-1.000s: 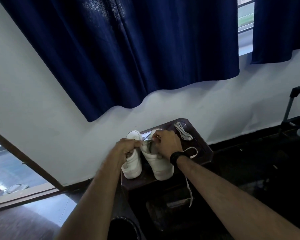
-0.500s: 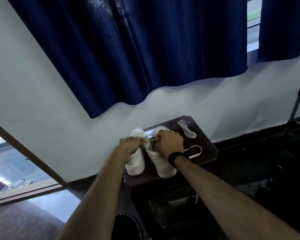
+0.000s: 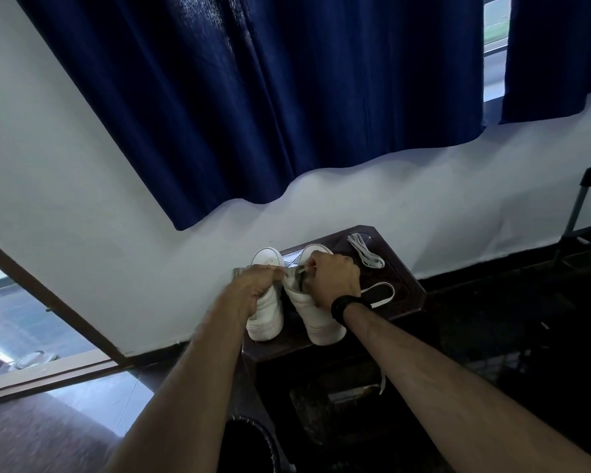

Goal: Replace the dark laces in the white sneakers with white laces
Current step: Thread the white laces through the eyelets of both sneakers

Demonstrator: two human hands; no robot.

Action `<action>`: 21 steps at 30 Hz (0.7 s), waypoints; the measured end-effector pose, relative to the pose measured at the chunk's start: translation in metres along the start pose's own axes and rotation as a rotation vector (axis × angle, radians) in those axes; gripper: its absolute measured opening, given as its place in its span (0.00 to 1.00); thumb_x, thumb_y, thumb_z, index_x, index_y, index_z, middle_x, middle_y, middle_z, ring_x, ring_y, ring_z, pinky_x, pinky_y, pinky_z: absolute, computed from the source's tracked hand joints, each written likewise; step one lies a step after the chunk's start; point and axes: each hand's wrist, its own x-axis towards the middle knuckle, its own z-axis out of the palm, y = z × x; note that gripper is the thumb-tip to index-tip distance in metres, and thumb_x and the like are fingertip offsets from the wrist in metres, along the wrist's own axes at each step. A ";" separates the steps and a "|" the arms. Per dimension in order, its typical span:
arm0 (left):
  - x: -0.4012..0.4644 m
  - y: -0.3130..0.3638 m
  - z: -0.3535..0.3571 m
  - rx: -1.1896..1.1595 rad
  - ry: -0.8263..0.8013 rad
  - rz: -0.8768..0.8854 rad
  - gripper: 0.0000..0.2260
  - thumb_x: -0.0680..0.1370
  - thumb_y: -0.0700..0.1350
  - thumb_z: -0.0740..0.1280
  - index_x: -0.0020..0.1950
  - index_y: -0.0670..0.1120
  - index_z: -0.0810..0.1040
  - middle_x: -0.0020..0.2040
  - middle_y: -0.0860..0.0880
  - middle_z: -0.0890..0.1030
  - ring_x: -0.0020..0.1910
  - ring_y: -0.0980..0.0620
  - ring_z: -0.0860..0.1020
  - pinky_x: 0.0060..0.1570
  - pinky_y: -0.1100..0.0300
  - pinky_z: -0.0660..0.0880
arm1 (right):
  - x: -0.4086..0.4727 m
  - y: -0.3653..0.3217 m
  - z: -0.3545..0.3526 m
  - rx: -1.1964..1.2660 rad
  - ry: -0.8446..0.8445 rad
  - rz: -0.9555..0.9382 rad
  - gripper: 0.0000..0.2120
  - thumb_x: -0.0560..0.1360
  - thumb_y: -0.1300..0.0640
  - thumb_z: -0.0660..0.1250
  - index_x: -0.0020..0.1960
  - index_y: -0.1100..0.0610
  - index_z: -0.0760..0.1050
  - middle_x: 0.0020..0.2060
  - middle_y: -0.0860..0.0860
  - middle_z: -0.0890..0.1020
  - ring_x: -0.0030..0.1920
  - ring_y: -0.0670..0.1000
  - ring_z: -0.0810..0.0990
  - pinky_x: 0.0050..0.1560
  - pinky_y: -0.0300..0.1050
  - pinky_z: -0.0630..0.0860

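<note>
Dark wooden stool (image 3: 403,288) under navy curtains (image 3: 253,97), and both hands are busy at the sneakers!

Both white sneakers (image 3: 321,322) stand side by side, toes to the wall, likely so the eyelets face up. Left hand (image 3: 256,285) is curled tight, pinching a pale lace end above the left shoe; right hand (image 3: 335,278) is clenched too, gripping at the right shoe's tongue, though exactly what it holds is hidden. A bundled white lace (image 3: 365,252) waits just beside, another white lace (image 3: 379,295) loops off the edge.
</note>
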 end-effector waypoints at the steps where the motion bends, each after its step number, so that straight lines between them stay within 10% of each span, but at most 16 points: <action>1: -0.002 0.001 0.000 -0.003 0.000 0.003 0.14 0.79 0.34 0.63 0.36 0.47 0.78 0.15 0.58 0.69 0.24 0.58 0.66 0.24 0.71 0.64 | 0.000 0.000 0.000 0.005 0.001 0.003 0.09 0.75 0.53 0.62 0.50 0.50 0.79 0.48 0.53 0.83 0.52 0.57 0.79 0.45 0.43 0.66; 21: 0.004 -0.005 0.000 -0.097 0.070 0.010 0.10 0.78 0.40 0.69 0.36 0.47 0.79 0.15 0.58 0.67 0.24 0.59 0.66 0.29 0.67 0.66 | -0.005 -0.005 0.004 0.064 0.046 0.064 0.09 0.72 0.55 0.63 0.48 0.50 0.81 0.49 0.50 0.83 0.51 0.56 0.79 0.53 0.43 0.70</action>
